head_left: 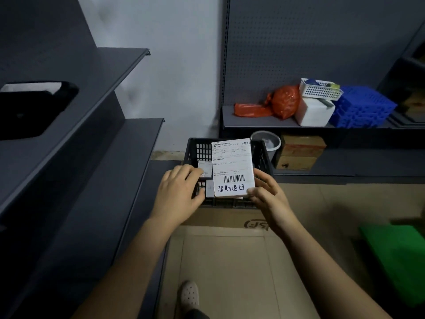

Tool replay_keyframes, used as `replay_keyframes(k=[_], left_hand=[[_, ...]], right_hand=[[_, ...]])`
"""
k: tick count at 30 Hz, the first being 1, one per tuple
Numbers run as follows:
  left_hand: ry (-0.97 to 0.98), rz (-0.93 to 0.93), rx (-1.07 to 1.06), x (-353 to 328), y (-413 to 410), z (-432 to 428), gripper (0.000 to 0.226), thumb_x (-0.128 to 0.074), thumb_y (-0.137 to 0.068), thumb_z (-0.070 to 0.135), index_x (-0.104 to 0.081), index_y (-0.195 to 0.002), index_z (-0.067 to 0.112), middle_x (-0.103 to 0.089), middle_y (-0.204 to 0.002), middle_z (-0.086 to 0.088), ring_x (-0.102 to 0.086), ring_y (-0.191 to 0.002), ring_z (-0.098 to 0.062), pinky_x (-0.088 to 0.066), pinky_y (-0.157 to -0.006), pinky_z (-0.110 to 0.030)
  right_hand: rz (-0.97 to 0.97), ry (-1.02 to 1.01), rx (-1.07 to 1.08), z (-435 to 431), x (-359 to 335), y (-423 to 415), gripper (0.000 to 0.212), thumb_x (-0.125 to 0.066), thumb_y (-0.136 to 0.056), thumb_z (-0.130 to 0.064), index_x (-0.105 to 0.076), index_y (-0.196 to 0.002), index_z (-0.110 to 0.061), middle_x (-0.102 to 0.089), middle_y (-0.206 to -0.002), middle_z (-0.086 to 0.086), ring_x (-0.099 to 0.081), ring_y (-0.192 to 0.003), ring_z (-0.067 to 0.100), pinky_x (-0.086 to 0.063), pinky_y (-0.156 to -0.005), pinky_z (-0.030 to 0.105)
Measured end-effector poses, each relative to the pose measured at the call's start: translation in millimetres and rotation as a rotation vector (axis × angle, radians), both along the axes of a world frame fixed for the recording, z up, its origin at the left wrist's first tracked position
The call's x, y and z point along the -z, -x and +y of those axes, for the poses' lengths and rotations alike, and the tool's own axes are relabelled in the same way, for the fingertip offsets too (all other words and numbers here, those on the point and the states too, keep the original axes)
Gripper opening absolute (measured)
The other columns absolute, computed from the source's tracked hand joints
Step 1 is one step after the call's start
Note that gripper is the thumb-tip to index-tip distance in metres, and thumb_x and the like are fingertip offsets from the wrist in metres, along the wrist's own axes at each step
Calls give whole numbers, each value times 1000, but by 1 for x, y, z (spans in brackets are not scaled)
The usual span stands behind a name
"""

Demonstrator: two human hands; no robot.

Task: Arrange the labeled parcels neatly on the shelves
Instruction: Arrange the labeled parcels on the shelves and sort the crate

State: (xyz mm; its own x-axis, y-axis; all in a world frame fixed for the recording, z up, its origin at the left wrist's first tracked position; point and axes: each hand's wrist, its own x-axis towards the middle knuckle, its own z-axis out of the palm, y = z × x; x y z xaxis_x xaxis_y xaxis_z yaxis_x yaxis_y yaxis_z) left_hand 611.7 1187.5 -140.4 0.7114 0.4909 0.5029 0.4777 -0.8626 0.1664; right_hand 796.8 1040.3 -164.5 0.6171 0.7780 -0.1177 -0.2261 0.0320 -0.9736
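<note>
Now my left hand (179, 189) and right hand (269, 194) clamp the labeled parcel (232, 166) by its side edges, label up, over the black crate (194, 149).

White barcoded parcel label (232, 168), black slotted crate (200, 150), orange bags (273, 104), blue latticed crates (361, 108)
</note>
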Motion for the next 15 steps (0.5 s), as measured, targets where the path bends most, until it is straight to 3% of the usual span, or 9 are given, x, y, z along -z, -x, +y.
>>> replay_keyframes(k=[10, 15], left_hand=[[7, 33, 101, -10, -102, 166, 35, -73, -79, 24, -63, -112, 15, -61, -104, 0, -58, -98, -22, -45, -86, -39], [25, 56, 159, 2, -153, 208, 36, -73, -79, 24, -64, -113, 13, -61, -104, 0, -59, -98, -22, -46, -86, -39]], right_hand=[[5, 27, 91, 140, -2, -87, 59, -69, -70, -17, -59, -128, -27, -67, -124, -1, -64, -113, 17, -50, -94, 36], [33, 33, 121, 175, 3, -128, 56, -69, -77, -11, -57, -129, -24, -69, -119, -2, -67, -106, 14, -54, -79, 26]])
